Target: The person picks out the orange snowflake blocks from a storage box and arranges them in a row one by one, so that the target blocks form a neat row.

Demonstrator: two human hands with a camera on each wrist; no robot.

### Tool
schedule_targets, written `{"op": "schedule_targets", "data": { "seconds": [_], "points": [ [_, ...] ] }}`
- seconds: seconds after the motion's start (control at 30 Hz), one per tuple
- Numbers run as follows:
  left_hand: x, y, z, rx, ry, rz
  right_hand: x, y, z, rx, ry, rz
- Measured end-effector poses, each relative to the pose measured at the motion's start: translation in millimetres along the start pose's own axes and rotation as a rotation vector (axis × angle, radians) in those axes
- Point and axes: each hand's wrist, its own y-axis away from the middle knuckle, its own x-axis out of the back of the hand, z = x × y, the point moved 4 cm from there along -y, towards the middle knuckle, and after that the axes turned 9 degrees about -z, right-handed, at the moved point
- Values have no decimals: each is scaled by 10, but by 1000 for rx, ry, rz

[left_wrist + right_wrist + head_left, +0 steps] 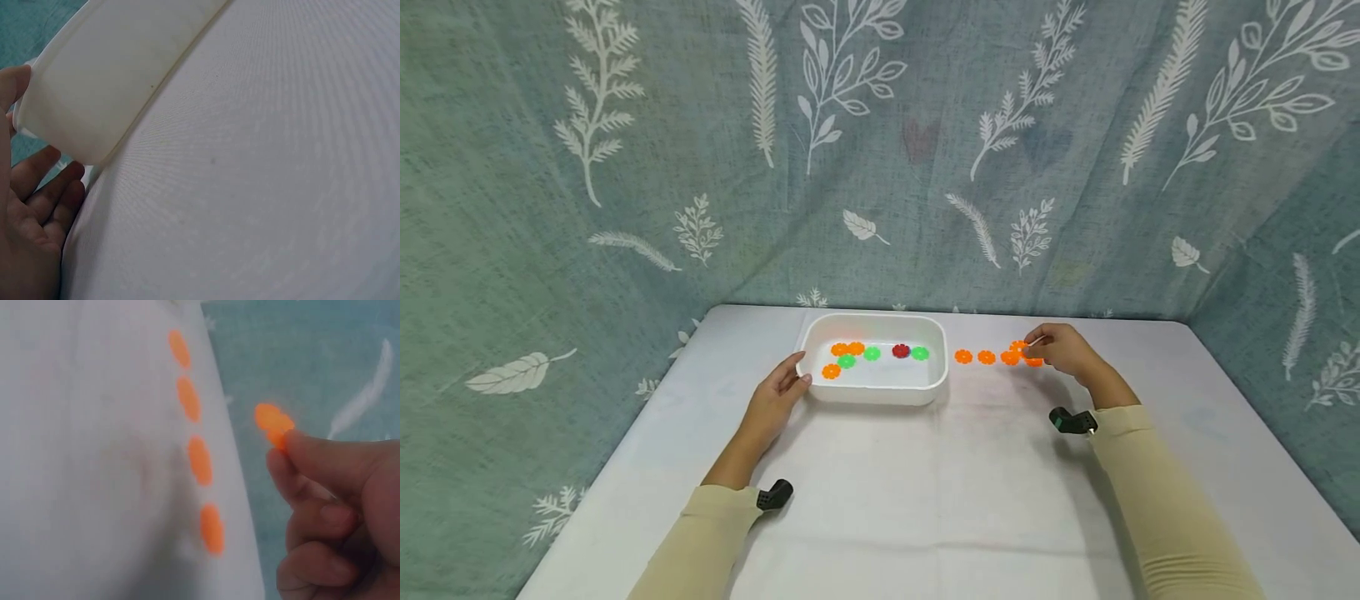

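A white plastic tray [872,395] stands on the table with several flower-shaped discs inside: orange [831,372], green [872,353] and a red one [901,352]. My left hand [777,393] grips the tray's left end, thumb at the rim; in the left wrist view its other fingers [56,187] hang loosely below the corner. To the tray's right, my right hand [1063,348] pinches orange flower discs [273,422] between thumb and index finger, above the table. They look like two overlapping discs. Beneath them runs a row of orange discs [987,357] on the cloth.
A white cloth covers the table [880,492]. Behind it hangs a green-blue curtain [880,217] with white leaf prints, close to the table's back edge. A black wrist camera [775,495] sits on the left sleeve, another black camera [1072,421] on the right.
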Motion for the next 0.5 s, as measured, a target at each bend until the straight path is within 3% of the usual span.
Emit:
{"op": "schedule_targets", "data": {
  "seconds": [0.5],
  "points": [
    [-10,-8,-1,5,4,-1,287,49,410,-121,49,40]
  ]
}}
